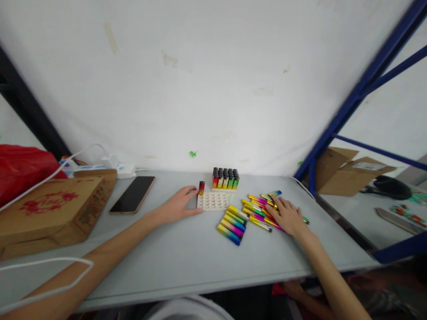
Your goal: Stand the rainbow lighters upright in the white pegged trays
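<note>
My left hand [182,203] is at the left side of a white tray [213,206] with rows of round holes, thumb at its near corner and fingers at its far corner, gripping it. One red lighter [201,187] stands upright in the tray's far left corner, close to my fingertips. My right hand [288,217] lies with fingers stretched over a loose pile of shiny coloured lighters [256,213], which it partly hides. Between the tray and the pile, several lighters [231,226] lie side by side in a slanted row.
Behind the tray stands a filled block of upright lighters [225,178], near the wall. On the left are a phone [133,194], a cardboard box [50,209], a red bag [26,164] and a white cable [76,153]. A blue metal frame [347,115] rises at the right.
</note>
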`<state>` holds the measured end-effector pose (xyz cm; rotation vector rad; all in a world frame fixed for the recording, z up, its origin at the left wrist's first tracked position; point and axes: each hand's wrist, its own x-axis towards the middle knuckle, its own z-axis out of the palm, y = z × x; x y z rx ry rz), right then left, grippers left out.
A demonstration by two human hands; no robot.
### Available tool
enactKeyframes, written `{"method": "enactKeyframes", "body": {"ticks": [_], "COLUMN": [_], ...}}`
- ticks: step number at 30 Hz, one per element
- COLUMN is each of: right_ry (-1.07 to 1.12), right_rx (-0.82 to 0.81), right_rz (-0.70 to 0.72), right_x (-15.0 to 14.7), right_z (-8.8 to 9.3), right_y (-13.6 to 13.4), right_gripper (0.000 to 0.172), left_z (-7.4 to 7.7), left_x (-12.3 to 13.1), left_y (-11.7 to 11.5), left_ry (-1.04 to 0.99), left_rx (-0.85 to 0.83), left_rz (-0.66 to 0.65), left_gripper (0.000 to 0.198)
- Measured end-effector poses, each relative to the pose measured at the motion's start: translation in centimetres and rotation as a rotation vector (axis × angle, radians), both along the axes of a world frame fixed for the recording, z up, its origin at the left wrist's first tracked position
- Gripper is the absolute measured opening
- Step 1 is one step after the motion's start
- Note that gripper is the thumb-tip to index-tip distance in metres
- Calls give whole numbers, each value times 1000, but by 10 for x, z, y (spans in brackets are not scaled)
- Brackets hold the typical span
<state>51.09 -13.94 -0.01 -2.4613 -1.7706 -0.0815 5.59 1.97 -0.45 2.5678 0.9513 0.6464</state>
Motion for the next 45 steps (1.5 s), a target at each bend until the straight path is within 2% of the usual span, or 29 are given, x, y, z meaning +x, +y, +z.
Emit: {"method": "enactKeyframes", "body": {"ticks": [7, 10, 12, 13, 15, 17, 20, 23, 26, 35, 38, 45], "right_ry": [74, 132, 144, 148, 180, 165, 19, -70, -126, -195, -149, 47], "right_rx": [-20, 29, 187, 294, 435, 474, 451, 466, 479, 434, 395, 368], "right_rz": [52, 52, 100, 182, 449, 619, 662, 626, 603, 495, 484, 432], "right_x": [-34, -52, -71, -83, -110, -137, -161, -159, -146, -143, -140, -124], "right_z": [15, 26, 35, 38, 42, 38, 21, 1, -7, -8, -5, 2], "right_y": [32, 33, 22, 12, -14, -41, -66, -64, -50, -20, -10, 9], "right_gripper": [73, 69, 61, 55, 44, 32, 25, 23, 18, 31, 36, 31], "left_z": [3, 7, 10, 12, 14, 15, 14, 16, 18, 17, 17, 19], "left_x": [1, 2, 1, 0, -4, -8, -14, -20, -26, -24, -22, -15], "left_y": [-1, -1, 0, 1, 2, 3, 6, 8, 10, 6, 3, -5], "left_ry": [24, 15, 3, -5, -18, -28, -29, -20, -7, -3, -5, -2], "left_rx": [32, 53, 47, 40, 33, 47, 71, 73, 72, 61, 68, 89], "left_rz": [0, 7, -7, -14, -20, -13, -10, -32, -55, -87, -91, -68], "left_gripper": [83, 79, 75, 72, 68, 70, 73, 73, 75, 77, 75, 70]}}
